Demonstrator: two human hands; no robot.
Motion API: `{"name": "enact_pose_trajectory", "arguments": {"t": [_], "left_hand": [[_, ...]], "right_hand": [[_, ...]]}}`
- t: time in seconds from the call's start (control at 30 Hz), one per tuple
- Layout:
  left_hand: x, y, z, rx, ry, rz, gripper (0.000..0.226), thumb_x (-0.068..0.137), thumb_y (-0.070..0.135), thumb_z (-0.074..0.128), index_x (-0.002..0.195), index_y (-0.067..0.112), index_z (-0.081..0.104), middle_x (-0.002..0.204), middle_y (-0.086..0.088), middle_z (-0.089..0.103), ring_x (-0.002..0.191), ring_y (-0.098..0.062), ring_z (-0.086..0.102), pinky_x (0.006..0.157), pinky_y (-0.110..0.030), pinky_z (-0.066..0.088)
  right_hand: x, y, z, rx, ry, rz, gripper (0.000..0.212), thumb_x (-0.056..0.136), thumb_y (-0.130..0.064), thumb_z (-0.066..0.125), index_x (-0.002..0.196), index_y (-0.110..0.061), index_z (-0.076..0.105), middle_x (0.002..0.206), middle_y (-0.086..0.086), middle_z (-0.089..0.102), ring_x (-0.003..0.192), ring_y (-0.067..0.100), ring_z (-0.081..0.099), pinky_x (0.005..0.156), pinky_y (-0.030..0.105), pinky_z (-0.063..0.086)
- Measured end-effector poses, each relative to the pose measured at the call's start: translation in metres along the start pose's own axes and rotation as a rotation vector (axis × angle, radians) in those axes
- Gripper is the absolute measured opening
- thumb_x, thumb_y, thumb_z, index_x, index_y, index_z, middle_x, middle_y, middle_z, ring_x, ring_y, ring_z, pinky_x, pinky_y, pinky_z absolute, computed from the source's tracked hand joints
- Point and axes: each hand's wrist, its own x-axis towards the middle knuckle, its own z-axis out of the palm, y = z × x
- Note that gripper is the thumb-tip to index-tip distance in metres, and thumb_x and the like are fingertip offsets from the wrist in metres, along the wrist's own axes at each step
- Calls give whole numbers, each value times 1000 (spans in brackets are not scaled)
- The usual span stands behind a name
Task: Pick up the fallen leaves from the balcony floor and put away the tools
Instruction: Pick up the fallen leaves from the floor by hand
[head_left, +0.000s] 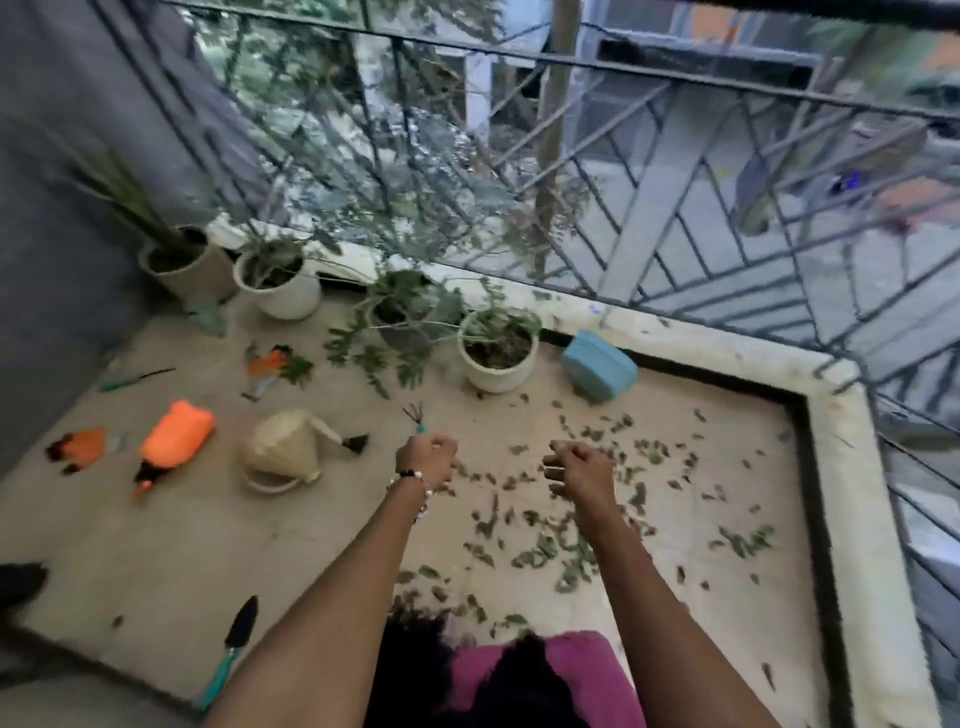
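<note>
Several green fallen leaves (571, 551) lie scattered over the beige balcony floor (171, 561), mostly at centre and right. My left hand (428, 460) grips the teal handle of a small hand rake (414, 417) whose black prongs point away from me. My right hand (579, 470) hovers above the leaves with its fingers loosely curled, and I see nothing in it. A teal-handled trowel (234, 649) lies near my left elbow. A thin green-handled tool (132, 380) rests by the left wall.
A beige watering can (288, 452), an orange bag (179, 439), orange gloves (83, 447) and orange pruners (270, 366) lie at the left. Potted plants (496, 351) line the back ledge beside a blue container (597, 366). A metal railing (675, 208) fences the balcony.
</note>
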Motion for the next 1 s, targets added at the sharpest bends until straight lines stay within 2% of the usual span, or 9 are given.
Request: {"name": "enact_pose_trajectory", "arguments": {"t": [0.1, 0.2, 0.3, 0.5, 0.6, 0.67, 0.7, 0.9, 1.0], "left_hand": [[26, -14, -52, -7, 80, -16, 21, 93, 24, 59, 74, 16, 65, 63, -5, 62, 58, -22, 57, 44, -24, 41], [41, -19, -93, -73, 135, -50, 18, 94, 18, 57, 89, 5, 69, 68, -8, 64, 50, -19, 52, 32, -14, 32], [56, -18, -124, -87, 214, -46, 19, 93, 20, 58, 95, 6, 70, 80, -12, 71, 55, -18, 58, 34, -15, 38], [115, 1, -174, -20, 183, 9, 15, 95, 17, 53, 99, 9, 65, 83, -10, 69, 52, -13, 57, 35, -13, 39], [170, 9, -196, 53, 144, 20, 19, 95, 22, 55, 100, 9, 68, 82, -8, 71, 62, -21, 65, 57, -26, 55], [209, 12, -206, 134, 93, 14, 21, 93, 25, 59, 103, 10, 69, 88, -11, 73, 78, -27, 69, 75, -37, 59], [224, 13, -211, 190, 57, 9, 20, 93, 26, 60, 102, 10, 70, 89, -11, 74, 83, -28, 70, 79, -40, 58], [298, 26, -221, 366, -140, -2, 15, 92, 28, 62, 96, 15, 69, 88, -8, 73, 88, -27, 69, 81, -37, 57], [321, 30, -207, 409, -222, -24, 20, 91, 27, 63, 72, 20, 64, 80, -8, 73, 84, -29, 69, 80, -43, 57]], "right_hand": [[7, -12, 51, -51, -61, -17, 19, 97, -19, 54, 98, -5, 65, 83, 11, 69, 68, 20, 59, 55, 27, 45], [17, -26, 91, -113, -112, -39, 19, 97, -20, 53, 98, -6, 65, 83, 10, 69, 69, 20, 59, 57, 28, 45], [27, -41, 125, -150, -137, -40, 20, 97, -20, 53, 98, -4, 65, 82, 9, 68, 69, 20, 58, 57, 29, 45], [70, -55, 187, -155, -132, -28, 20, 98, -20, 52, 96, -7, 66, 86, 11, 69, 73, 21, 62, 62, 31, 48], [105, -56, 220, -123, -80, 18, 18, 98, -20, 53, 93, -8, 65, 85, 10, 68, 72, 20, 61, 63, 31, 48], [129, -56, 241, -117, -45, 47, 17, 97, -20, 55, 91, -7, 65, 81, 10, 67, 68, 20, 59, 61, 30, 46], [138, -55, 250, -131, -23, 72, 17, 96, -20, 56, 90, -7, 65, 80, 9, 66, 68, 20, 58, 61, 30, 45], [172, -35, 293, -144, 98, 186, 16, 94, -19, 58, 85, -10, 67, 78, 11, 68, 65, 20, 59, 59, 31, 47], [179, -21, 299, -208, 87, 183, 12, 92, -16, 59, 89, -14, 70, 74, 4, 70, 61, 16, 61, 54, 27, 47]]}}
